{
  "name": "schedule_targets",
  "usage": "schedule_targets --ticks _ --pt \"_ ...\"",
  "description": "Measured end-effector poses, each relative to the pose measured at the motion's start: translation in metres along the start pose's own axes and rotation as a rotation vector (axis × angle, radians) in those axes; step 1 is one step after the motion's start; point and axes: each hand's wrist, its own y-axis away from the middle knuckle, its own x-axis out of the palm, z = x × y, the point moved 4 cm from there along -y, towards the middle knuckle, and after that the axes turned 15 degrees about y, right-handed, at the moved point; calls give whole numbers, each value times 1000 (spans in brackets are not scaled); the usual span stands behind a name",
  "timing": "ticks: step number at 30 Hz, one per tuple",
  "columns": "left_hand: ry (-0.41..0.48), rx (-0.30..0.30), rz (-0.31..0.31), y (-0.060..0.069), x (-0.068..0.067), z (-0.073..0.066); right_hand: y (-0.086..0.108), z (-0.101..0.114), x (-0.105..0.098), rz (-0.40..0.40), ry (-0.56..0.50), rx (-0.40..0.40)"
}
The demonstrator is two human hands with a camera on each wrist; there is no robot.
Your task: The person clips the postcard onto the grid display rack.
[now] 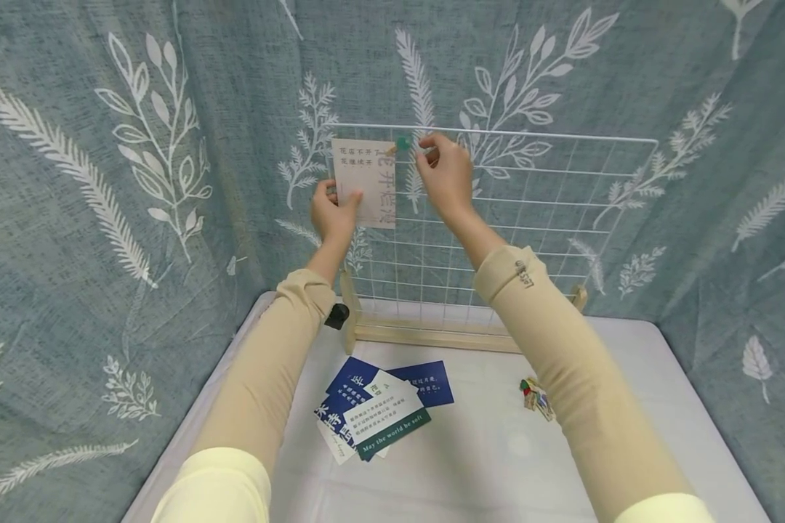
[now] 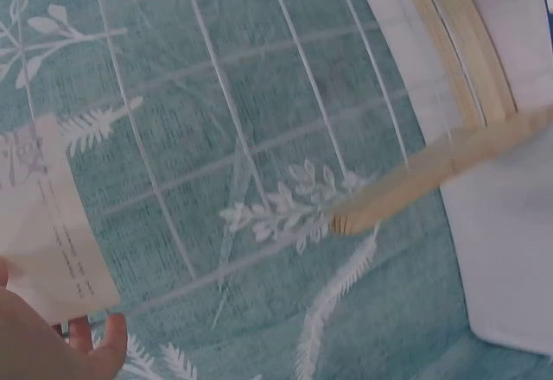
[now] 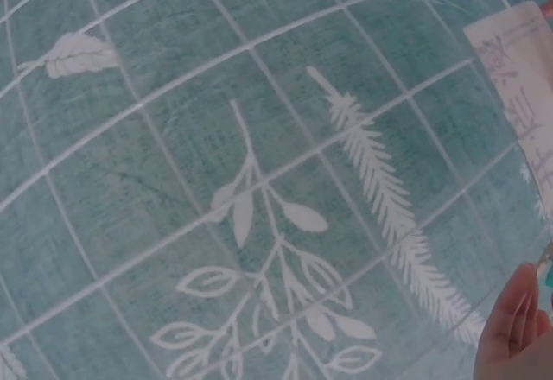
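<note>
One pale card is up at the white wire grid, sitting just under the top bar at its left end, and a green-topped wooden clip stands at its upper right edge; whether that clip bites the wire too, nobody can tell from here. The left hand pinches the card, thumb across the flat printed face. Over on the right, the right hand hovers just beside the clip, fingers loosely bent, nothing visible in its grasp. So a single card looks close to fixed, while plenty remain: a fanned pile of cards, crisp rectangles in blue, white and green, lies on the smooth white tabletop, with a small heap of colourful clips waiting apart. Pale, squared wood makes the grid's base; beyond hangs coarse-looking blue-green cloth with white leaf patterns.
</note>
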Motion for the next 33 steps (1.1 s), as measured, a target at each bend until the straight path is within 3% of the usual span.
schedule_targets --ticks 11,21,33 --pt "45 -5 -69 5 0 3 17 -8 3 48 -3 -44" --pt "92 6 -34 9 -2 7 31 -9 3 117 -13 -64" --pt "88 -16 -49 14 -7 10 41 -15 0 110 -49 -86"
